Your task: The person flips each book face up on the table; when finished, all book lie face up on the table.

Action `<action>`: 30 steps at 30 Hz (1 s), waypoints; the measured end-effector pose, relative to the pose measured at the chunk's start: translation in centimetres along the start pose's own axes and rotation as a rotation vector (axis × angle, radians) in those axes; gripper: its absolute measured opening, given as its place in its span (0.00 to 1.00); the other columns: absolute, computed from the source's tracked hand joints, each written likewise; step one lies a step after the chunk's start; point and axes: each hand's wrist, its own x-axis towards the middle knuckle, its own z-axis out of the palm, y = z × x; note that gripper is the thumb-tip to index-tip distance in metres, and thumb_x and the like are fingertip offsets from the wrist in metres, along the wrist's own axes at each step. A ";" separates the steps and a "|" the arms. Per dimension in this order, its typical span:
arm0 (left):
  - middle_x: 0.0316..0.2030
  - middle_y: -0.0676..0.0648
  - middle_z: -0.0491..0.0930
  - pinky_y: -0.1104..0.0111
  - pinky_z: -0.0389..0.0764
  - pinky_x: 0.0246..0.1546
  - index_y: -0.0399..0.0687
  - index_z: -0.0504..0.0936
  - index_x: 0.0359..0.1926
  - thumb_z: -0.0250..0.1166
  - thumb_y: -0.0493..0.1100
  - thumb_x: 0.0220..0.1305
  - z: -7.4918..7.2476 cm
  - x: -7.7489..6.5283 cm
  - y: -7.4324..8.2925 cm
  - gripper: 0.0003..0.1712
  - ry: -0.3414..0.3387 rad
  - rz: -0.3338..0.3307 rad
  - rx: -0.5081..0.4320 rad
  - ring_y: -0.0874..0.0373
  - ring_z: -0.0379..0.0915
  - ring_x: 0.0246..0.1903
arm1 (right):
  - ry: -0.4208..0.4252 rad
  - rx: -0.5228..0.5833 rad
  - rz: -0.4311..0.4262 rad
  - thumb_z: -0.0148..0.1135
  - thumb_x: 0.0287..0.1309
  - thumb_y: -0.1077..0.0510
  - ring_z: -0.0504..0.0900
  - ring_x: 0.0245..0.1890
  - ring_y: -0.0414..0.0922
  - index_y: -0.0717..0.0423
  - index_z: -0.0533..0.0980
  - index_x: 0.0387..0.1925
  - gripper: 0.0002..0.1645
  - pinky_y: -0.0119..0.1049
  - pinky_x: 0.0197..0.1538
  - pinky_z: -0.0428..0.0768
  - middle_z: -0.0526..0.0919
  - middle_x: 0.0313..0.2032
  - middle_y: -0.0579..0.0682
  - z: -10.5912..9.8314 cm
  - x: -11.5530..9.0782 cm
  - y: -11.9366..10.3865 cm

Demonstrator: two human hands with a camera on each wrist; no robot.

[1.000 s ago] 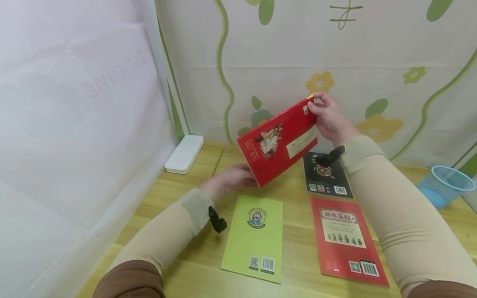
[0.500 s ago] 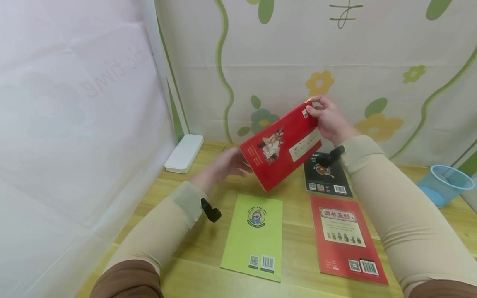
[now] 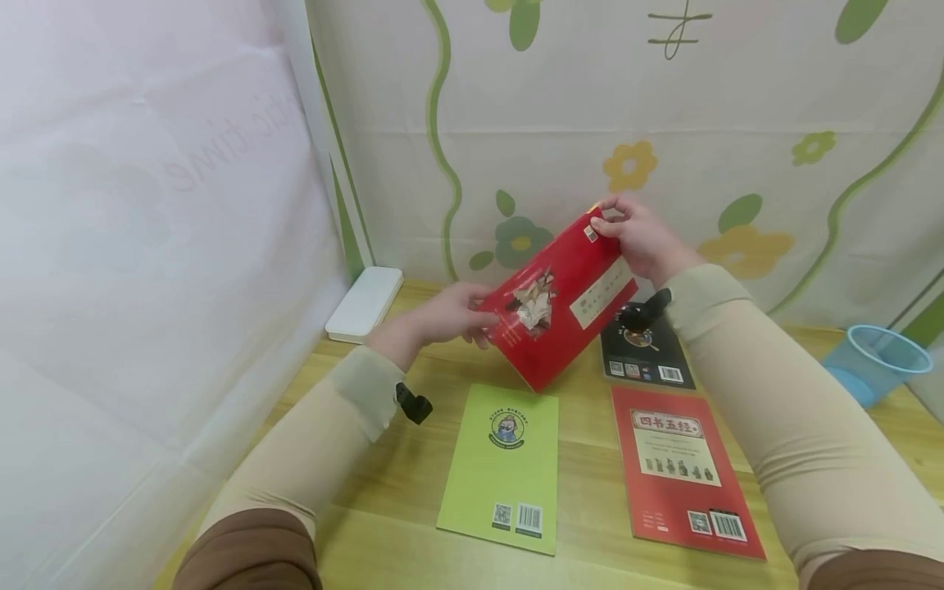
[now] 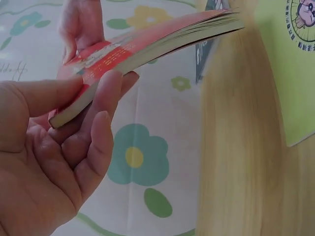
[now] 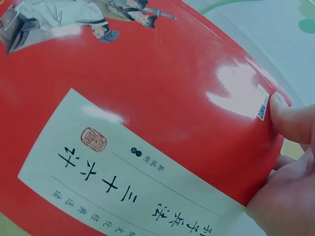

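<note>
Red paperback is held up in the air over the wooden table, slanting from 8 to 2 o'clock, with all hours here read from its middle in the head view. Farthest left, a white case lies at 9 o'clock. Closer in at 9, the left hand pinches the paperback's corner, thumb on the cover, fingers at the page edges and beneath; in the left wrist view those edges are cream and slightly fanned. Between 6 and 7 o'clock a lime-green book with 1 round cartoon emblem lies flat. Across the glossy red cover come tiny pale characters at 8, an illustration of robed figures at 9, a small white code sticker near 1, and at 3 a pale label bearing black Chinese characters and a red seal. Glare whitens patches of the cover, which bows a little in the right wrist view. At 2 o'clock the right hand pinches the 1 o'clock corner, thumb on the cover. A black book, partly hidden, lies at 4, another red book nearer 5, and a blue bin at 3.
</note>
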 end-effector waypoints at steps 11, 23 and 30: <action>0.40 0.41 0.85 0.53 0.86 0.38 0.43 0.78 0.60 0.62 0.37 0.69 0.5 -0.3 -1.1 0.20 0.126 -0.032 -0.147 0.44 0.84 0.30 | -0.032 -0.171 -0.008 0.68 0.59 0.42 0.77 0.51 0.48 0.49 0.71 0.54 0.27 0.35 0.46 0.83 0.73 0.56 0.50 -0.6 0.0 0.1; 0.36 0.35 0.84 0.59 0.87 0.35 0.36 0.76 0.61 0.61 0.34 0.69 -0.3 -0.3 -2.2 0.21 0.249 -0.098 -0.344 0.51 0.84 0.25 | -0.128 -0.285 0.013 0.63 0.66 0.47 0.81 0.47 0.49 0.61 0.76 0.50 0.23 0.40 0.51 0.79 0.81 0.47 0.51 -3.8 -1.2 3.3; 0.37 0.35 0.84 0.62 0.87 0.34 0.38 0.75 0.63 0.61 0.35 0.69 -0.1 -0.4 -2.8 0.22 0.267 -0.129 -0.407 0.51 0.84 0.26 | -0.114 -0.231 0.029 0.63 0.65 0.47 0.81 0.45 0.48 0.62 0.77 0.48 0.22 0.39 0.50 0.80 0.83 0.43 0.50 -4.3 -1.2 4.4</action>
